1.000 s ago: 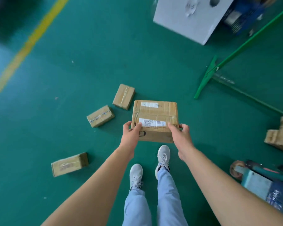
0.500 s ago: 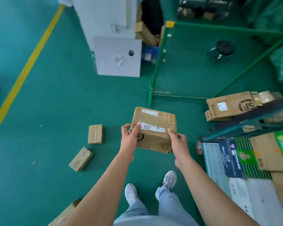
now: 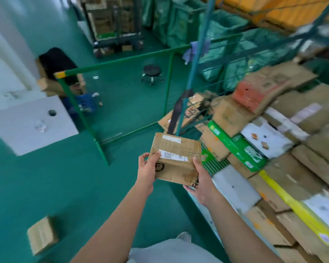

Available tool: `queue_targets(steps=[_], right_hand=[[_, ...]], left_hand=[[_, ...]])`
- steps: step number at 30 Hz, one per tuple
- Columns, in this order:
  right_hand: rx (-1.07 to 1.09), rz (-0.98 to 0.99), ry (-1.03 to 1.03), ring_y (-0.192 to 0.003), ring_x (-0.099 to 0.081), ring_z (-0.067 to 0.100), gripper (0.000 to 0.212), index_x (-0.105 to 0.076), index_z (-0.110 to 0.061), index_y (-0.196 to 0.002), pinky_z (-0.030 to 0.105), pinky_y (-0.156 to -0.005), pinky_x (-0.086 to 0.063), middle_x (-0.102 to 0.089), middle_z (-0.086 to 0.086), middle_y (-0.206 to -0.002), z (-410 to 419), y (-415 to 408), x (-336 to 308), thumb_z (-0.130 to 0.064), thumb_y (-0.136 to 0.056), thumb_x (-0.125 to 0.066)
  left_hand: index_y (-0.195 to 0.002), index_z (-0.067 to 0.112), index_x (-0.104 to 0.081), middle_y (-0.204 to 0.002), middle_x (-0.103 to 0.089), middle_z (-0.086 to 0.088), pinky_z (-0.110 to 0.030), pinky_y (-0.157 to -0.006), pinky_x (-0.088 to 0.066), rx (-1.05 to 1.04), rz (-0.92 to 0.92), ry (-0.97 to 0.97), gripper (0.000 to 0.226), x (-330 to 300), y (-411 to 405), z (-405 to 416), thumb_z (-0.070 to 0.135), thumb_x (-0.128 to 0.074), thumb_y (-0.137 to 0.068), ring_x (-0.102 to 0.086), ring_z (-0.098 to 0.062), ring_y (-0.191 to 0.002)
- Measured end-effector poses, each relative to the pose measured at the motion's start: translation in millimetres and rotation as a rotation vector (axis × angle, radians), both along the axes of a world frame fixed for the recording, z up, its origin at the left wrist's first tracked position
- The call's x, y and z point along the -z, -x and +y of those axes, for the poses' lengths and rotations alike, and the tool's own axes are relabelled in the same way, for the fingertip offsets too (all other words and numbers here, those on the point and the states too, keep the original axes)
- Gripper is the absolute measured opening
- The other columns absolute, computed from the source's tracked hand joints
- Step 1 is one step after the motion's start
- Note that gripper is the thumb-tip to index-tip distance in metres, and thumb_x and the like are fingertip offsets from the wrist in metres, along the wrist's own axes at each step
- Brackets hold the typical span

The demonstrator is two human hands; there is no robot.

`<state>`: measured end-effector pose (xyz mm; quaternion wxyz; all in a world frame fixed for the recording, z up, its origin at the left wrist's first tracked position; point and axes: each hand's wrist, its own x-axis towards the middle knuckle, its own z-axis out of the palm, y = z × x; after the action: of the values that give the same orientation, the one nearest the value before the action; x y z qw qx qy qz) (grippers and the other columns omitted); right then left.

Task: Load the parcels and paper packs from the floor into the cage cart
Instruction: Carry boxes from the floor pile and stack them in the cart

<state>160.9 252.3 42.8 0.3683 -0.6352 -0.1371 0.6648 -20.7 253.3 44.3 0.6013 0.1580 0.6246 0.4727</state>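
I hold a brown cardboard parcel (image 3: 176, 157) with white labels in front of me, above the green floor. My left hand (image 3: 147, 170) grips its left side, thumb on the top. My right hand (image 3: 199, 179) grips its right side and lower corner. The cage cart (image 3: 193, 59) with blue-green bars stands to the right, piled with several cardboard boxes (image 3: 285, 168) and paper packs. The parcel is at the cart's near left corner, beside the stack. One small brown parcel (image 3: 42, 234) lies on the floor at lower left.
A green metal railing (image 3: 101, 137) stands ahead on the left. A white block (image 3: 27, 124) with a hole sits left of it. A black stool (image 3: 152, 72) stands behind the railing. Green bags (image 3: 222, 44) and shelving fill the background.
I have turned right and straightened up, carrying the parcel from over the floor parcels to the cart's corner. The loaded cart now fills the right side. Both hands keep their grip.
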Motion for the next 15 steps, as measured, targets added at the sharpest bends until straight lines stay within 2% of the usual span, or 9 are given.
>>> queue_targets(steps=[4,8,11,15], right_hand=[[0.125,0.007,-0.047,-0.115,-0.065,0.023,0.057,-0.057,-0.030,-0.129,0.042,-0.083,-0.058,-0.067,0.002,-0.128,15.7,-76.3,-2.8,-0.063,-0.085,-0.072],[0.245,-0.014,-0.060,-0.116,-0.064,0.023,0.073,-0.059,-0.032,-0.126,0.042,-0.080,-0.062,-0.065,0.001,-0.128,20.4,-138.8,-2.0,-0.071,-0.068,-0.078],[0.332,0.009,-0.073,-0.117,-0.062,0.024,0.065,-0.060,-0.031,-0.125,0.042,-0.079,-0.062,-0.063,0.002,-0.129,15.3,-176.1,0.1,-0.069,-0.075,-0.076],[0.444,0.023,-0.086,-0.116,-0.061,0.024,0.055,-0.059,-0.031,-0.124,0.047,-0.088,-0.061,-0.061,0.003,-0.130,8.8,-209.6,1.8,-0.064,-0.083,-0.074]], left_hand=[[-0.121,0.030,-0.051,-0.119,-0.067,-0.005,-0.043,-0.086,-0.053,0.135,0.021,-0.024,0.043,-4.4,-75.7,38.5,0.049,-0.072,-0.089,-0.063,-0.022,-0.101],[-0.112,0.032,-0.053,-0.121,-0.065,-0.011,-0.042,-0.083,-0.052,0.245,0.039,-0.073,0.039,-7.4,-139.9,59.7,0.049,-0.075,-0.085,-0.063,-0.023,-0.096],[-0.112,0.032,-0.053,-0.121,-0.064,-0.013,-0.042,-0.080,-0.052,0.342,0.074,-0.081,0.041,-10.7,-180.5,70.3,0.051,-0.076,-0.084,-0.063,-0.025,-0.096],[-0.113,0.030,-0.052,-0.122,-0.063,-0.016,-0.040,-0.076,-0.051,0.452,0.088,-0.085,0.037,-11.9,-220.7,82.6,0.048,-0.073,-0.089,-0.062,-0.025,-0.095]])
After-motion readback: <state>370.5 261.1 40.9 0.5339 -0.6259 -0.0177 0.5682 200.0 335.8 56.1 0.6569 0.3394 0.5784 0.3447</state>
